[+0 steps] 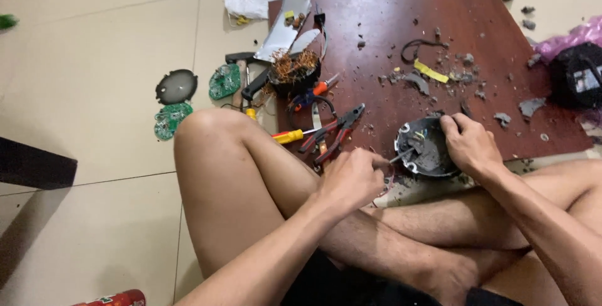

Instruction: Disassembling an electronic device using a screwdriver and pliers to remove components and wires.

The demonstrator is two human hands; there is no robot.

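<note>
At far left, two green circuit boards [170, 120] and a dark round cover [176, 86] are lying on the tiled floor [94, 61], well apart from the work. Moving right, a black housing stuffed with copper wire [293, 71] is sitting at the near-left corner of the reddish-brown board [439, 24], with red-handled pliers [332, 131] and a yellow-handled screwdriver [290, 135] lying just beside the person's raised knee. The left hand [351, 177] is closing in a fist around a thin metal tool [399, 154], the tip of which is pointing into the round dark grey housing [426, 149]. That housing is resting at the near edge of the board, between the two hands. The right hand [469, 143] is gripping its far-right rim, fingers curled over the edge, steadying it. In my judgement the step in hand is prying or picking at parts inside the housing; the next move is calling for firm bracing by the right hand and careful pressure at the tool tip, as a slip could drive it toward the steadying fingers. Grey debris [467, 71] is littering the board further right. The tool's handle is hidden inside the fist, so its kind cannot be told; the housing's inner parts are too small to make out, and a black object [574, 74] at the right edge is cut off.
</note>
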